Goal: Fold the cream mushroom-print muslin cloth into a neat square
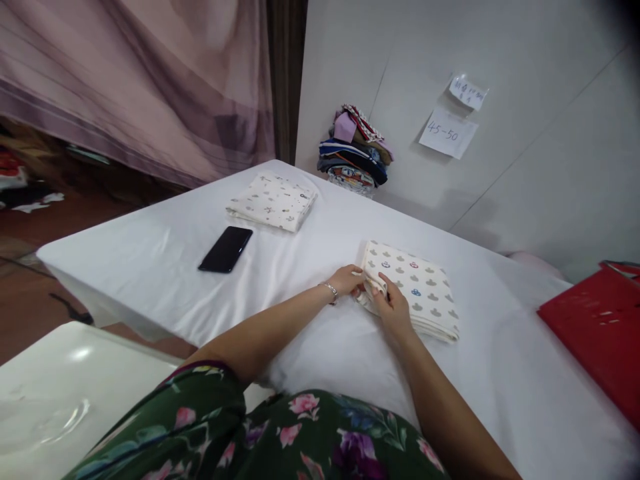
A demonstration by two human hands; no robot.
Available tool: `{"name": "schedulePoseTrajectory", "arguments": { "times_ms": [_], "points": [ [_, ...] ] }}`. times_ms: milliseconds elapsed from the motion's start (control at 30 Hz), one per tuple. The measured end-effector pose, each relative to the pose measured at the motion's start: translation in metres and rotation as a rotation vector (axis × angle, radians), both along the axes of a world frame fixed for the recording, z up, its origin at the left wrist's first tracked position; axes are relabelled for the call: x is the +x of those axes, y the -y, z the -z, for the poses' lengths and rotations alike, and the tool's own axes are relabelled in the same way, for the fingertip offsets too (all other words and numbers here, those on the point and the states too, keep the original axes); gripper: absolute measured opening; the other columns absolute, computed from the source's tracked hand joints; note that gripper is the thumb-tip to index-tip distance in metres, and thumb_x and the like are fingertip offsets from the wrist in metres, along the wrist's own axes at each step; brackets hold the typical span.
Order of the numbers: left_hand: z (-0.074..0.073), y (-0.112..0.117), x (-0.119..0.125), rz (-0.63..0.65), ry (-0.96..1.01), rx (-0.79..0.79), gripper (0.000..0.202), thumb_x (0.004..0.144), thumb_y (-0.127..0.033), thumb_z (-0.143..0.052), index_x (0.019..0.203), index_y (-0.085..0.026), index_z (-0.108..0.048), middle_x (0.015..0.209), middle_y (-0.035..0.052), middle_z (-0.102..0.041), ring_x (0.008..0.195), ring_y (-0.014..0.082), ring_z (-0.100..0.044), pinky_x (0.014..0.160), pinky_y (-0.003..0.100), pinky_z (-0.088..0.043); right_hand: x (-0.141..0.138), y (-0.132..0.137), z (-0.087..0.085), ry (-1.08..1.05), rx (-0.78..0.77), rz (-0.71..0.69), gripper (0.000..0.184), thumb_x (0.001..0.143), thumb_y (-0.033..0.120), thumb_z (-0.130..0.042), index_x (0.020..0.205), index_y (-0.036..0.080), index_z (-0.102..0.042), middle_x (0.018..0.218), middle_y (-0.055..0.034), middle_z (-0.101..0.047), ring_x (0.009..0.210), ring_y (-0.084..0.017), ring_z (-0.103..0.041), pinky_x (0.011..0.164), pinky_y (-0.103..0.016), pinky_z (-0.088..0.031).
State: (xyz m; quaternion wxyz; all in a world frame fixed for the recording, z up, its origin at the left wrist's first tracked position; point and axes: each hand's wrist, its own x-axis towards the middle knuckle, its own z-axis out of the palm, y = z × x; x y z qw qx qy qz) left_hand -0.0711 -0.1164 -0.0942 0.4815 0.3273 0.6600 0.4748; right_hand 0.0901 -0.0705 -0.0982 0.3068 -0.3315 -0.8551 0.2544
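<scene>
A folded white cloth (425,280) printed with grey shapes and a few small coloured motifs lies on the table in front of me. At its near left corner, my left hand (349,280) pinches the folded layers along the side edge. My right hand (394,308) grips the same corner from the front, with its thumb on top and the cloth's edge bunched between both hands. The fingertips are partly hidden by the fabric. Farther left lies a second folded white cloth (273,201) with small dark prints, touched by neither hand.
A black phone (226,249) lies on the white-covered table (165,267) at the left. Behind the table's far edge stands a stack of folded clothes (354,157) against the wall. A red bag (597,320) is at the right edge, and a white stool (75,393) stands at the lower left.
</scene>
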Motion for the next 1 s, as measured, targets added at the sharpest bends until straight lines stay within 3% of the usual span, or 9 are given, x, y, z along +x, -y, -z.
{"name": "schedulePoseTrajectory", "arguments": {
  "times_ms": [167,367,600,700,867,1000],
  "points": [
    [0.002,0.010,0.003,-0.035,0.185,0.100,0.041,0.075,-0.016,-0.053,0.114,-0.012,-0.044,0.062,-0.0012,-0.062,0.042,0.0069,-0.052,0.040,0.017,-0.030,0.000,0.000,0.006,0.138,0.221,-0.143,0.050,0.080,0.032,-0.048,0.128,0.021,-0.042,0.124,-0.0087,-0.052,0.115,-0.025,-0.045,0.100,-0.047,-0.029],
    [0.008,0.012,-0.008,0.046,0.246,0.231,0.039,0.073,-0.016,-0.054,0.111,-0.014,-0.046,0.069,0.0005,-0.065,0.045,0.0070,-0.055,0.043,0.018,-0.034,-0.001,-0.003,0.009,0.220,0.273,-0.142,0.051,0.079,0.023,-0.045,0.129,0.018,-0.040,0.127,-0.0096,-0.050,0.121,-0.024,-0.041,0.102,-0.046,-0.028],
    [0.014,0.013,-0.021,0.009,-0.137,0.187,0.012,0.074,-0.023,-0.053,0.083,-0.015,-0.057,0.058,-0.0032,-0.058,0.044,0.0059,-0.049,0.046,0.018,-0.038,0.005,-0.009,0.009,0.127,0.128,-0.148,0.044,0.080,0.024,-0.042,0.124,0.019,-0.049,0.125,-0.0078,-0.052,0.118,-0.022,-0.044,0.101,-0.041,-0.033],
    [0.013,0.017,-0.019,0.089,-0.332,0.203,0.015,0.075,-0.030,-0.052,0.078,-0.017,-0.060,0.058,-0.0035,-0.059,0.050,0.0079,-0.051,0.051,0.019,-0.039,0.007,-0.009,0.008,0.079,0.071,-0.114,0.044,0.080,0.025,-0.041,0.122,0.020,-0.051,0.122,-0.0061,-0.054,0.112,-0.022,-0.049,0.097,-0.039,-0.038],
    [-0.001,0.027,-0.010,0.245,-0.620,0.163,0.027,0.069,-0.048,-0.060,0.077,-0.022,-0.062,0.064,-0.0040,-0.061,0.059,0.0108,-0.054,0.054,0.020,-0.035,0.007,-0.009,0.009,0.011,0.003,-0.063,0.044,0.079,0.026,-0.042,0.121,0.020,-0.053,0.118,-0.0053,-0.058,0.108,-0.022,-0.053,0.094,-0.039,-0.040],
    [-0.007,0.029,-0.005,0.326,-0.769,0.145,0.033,0.063,-0.048,-0.067,0.085,-0.024,-0.061,0.064,-0.0041,-0.061,0.061,0.0129,-0.055,0.057,0.022,-0.033,0.006,-0.008,0.008,-0.006,-0.056,-0.038,0.045,0.078,0.026,-0.042,0.122,0.020,-0.053,0.116,-0.0055,-0.059,0.105,-0.022,-0.054,0.092,-0.040,-0.042]
  ]
}}
